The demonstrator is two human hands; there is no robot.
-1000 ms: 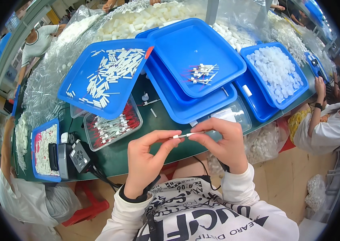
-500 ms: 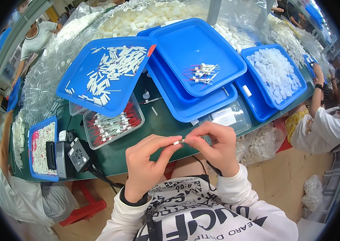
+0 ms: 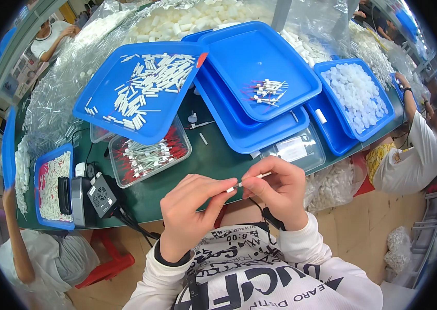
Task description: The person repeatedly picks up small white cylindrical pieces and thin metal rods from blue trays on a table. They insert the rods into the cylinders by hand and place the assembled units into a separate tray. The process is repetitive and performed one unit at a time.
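Bare room is left on the green bench point(image 3: 218, 160) between the blue trays point(image 3: 249, 59) and the clear box point(image 3: 185, 155). Near its front edge, 1 small white stick point(image 3: 231, 189) is pinched by the left hand point(image 3: 190, 200) and right hand point(image 3: 282, 187), fingertips close together. Fitting or adjusting is seemingly under way; careful alignment is called for.

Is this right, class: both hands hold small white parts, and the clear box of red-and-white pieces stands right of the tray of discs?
Wrong side: the head view shows the box left of the tray. The left hand and right hand do hold small white parts.
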